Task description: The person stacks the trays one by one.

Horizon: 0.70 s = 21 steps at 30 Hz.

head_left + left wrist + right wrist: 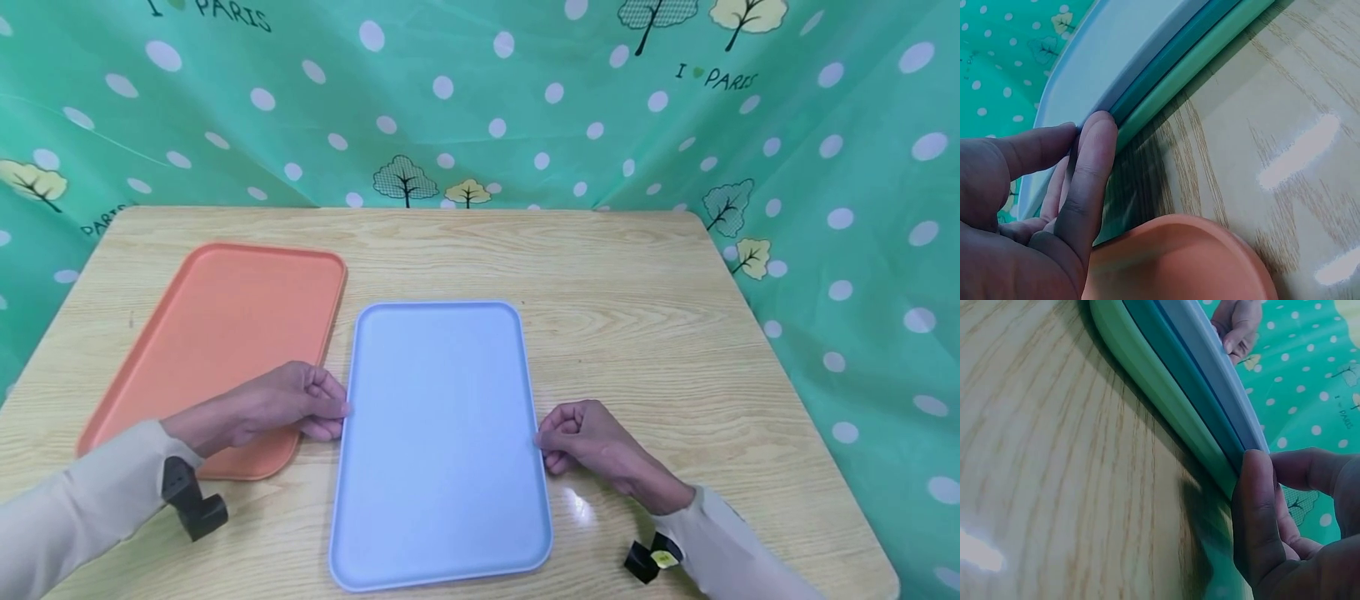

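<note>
Lying at centre of the wooden bench (637,317): a pale blue rectangular plastic tray (442,433), top of a stack, long axis running away from viewer. Pinching its long rims: left hand (288,404) and right hand (588,442), equally near. Beside, upper left: orange tray (225,333).

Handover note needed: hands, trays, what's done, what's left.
Left hand: pinches the left rim of the blue tray.
Right hand: pinches its right rim.
The blue tray tops a stack; the wrist views show a teal tray and a green tray under it, all flat on the table.
Orange tray lies alone to the left, beside the stack.
Done: both edges gripped. Left: likely lifting the blue tray off; it is not yet raised.
</note>
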### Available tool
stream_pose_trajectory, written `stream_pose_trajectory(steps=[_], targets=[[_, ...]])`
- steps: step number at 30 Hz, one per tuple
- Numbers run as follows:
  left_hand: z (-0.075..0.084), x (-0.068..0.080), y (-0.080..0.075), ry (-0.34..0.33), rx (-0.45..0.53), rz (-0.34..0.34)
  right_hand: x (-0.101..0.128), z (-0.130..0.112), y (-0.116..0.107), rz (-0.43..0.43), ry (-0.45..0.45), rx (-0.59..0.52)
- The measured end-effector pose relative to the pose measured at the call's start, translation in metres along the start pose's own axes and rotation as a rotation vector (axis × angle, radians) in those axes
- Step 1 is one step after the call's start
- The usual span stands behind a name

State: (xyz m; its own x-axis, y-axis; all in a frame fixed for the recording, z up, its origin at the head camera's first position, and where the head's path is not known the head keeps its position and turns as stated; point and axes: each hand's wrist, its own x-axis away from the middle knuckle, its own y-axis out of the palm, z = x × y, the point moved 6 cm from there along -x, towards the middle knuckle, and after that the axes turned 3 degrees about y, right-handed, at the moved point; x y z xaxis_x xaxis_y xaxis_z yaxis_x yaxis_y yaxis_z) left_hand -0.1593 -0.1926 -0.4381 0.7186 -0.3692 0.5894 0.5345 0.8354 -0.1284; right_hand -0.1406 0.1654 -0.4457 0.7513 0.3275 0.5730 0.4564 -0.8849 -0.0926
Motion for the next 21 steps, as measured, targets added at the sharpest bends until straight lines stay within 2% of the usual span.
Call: stream_pose_trajectory(steps=[6,11,16,21], targets=[[-0.001,0.004,-0.001,0.0,0.017,-0.002,-0.001,-0.004,0.002,0.004,-0.008,0.031],[0.001,0.008,-0.008,0.028,0.031,-0.022,0.002,-0.02,-0.001,0.014,-0.044,0.086],[0.002,0.015,-0.022,0.036,0.002,-0.015,-0.002,-0.045,0.002,0.001,-0.097,0.09],[0.002,0.023,-0.04,0.038,-0.021,0.025,-0.015,-0.064,0.021,-0.007,-0.122,0.112]])
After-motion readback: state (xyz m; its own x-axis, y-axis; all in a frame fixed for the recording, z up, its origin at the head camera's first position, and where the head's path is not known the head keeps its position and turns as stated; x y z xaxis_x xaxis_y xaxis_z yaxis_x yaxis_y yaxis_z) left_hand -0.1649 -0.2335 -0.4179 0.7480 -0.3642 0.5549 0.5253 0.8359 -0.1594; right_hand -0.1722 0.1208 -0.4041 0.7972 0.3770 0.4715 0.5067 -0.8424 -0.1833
